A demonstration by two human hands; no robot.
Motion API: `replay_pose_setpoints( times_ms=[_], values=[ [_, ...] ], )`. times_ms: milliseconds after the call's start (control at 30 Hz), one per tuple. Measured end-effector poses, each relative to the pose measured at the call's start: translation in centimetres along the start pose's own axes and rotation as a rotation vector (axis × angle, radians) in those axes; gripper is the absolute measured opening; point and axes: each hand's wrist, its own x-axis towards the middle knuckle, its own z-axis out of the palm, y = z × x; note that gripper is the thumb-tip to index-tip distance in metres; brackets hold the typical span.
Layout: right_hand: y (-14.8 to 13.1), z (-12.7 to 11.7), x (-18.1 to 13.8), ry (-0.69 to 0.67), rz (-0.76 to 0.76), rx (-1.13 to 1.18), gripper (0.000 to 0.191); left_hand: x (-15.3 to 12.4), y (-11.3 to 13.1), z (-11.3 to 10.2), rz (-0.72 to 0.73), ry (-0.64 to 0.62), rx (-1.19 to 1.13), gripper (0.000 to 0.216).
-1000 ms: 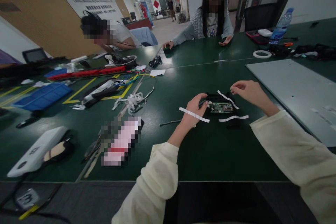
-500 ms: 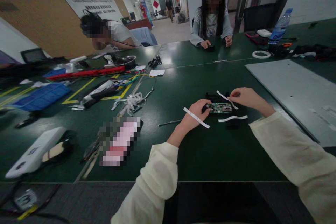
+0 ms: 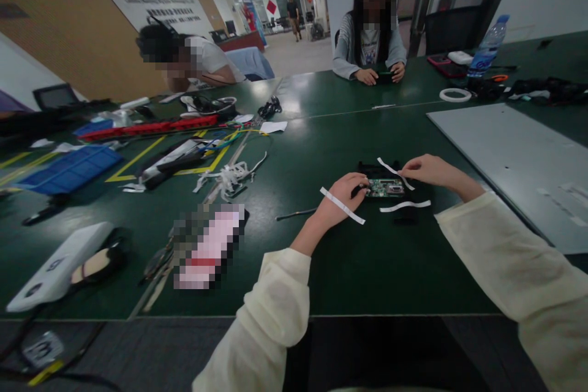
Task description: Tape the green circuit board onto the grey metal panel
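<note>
A small green circuit board lies in a black housing on the dark green table. My left hand rests against the board's left end with its fingers curled, and a white strip sticks out across that hand. My right hand pinches the end of another white strip just above the board's right side. A third white strip lies flat on the table in front of the board, next to a small black part.
A grey panel covers the table at right. A heap of white strips, cables, a blue tray and a white device lie at left. A water bottle and a tape roll stand far right. Two people sit across the table.
My right hand has come down and left with its strip to the board. My left hand has closed in on the board's left end. The person opposite drew both hands together.
</note>
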Motion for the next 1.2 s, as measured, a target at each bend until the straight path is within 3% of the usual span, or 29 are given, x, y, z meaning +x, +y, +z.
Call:
replay_pose_setpoints(
  times_ms=[400, 667, 867, 1000, 1133, 1200],
  values=[
    [-0.4, 0.6, -0.1, 0.166, -0.038, 0.085, 0.023, 0.0, 0.3, -0.2, -0.008, -0.014, 0.020, 0.019],
    [-1.2, 1.2, 0.0, 0.239, -0.046, 0.436, 0.023, 0.2, 0.1, 0.2, 0.025, 0.000, 0.033, 0.018],
    [-3.1, 0.5, -1.1, 0.128, 0.023, 0.980, 0.024, 0.2, 0.1, 0.6, 0.001, 0.026, 0.081, 0.016],
    [-5.2, 0.1, -2.2, 0.033, -0.046, 1.311, 0.021, 0.2, 0.2, 0.8, 0.007, 0.030, 0.095, 0.018],
    [-7.7, 1.6, -3.3, -0.107, -0.137, 1.339, 0.021, 0.2, 0.2, 0.8, 0.021, 0.034, 0.088, 0.018],
    [-8.8, 2.9, -3.8, -0.172, -0.174, 1.243, 0.035, 0.1, 0.1, 0.8, 0.039, 0.038, 0.069, 0.020]
  ],
)
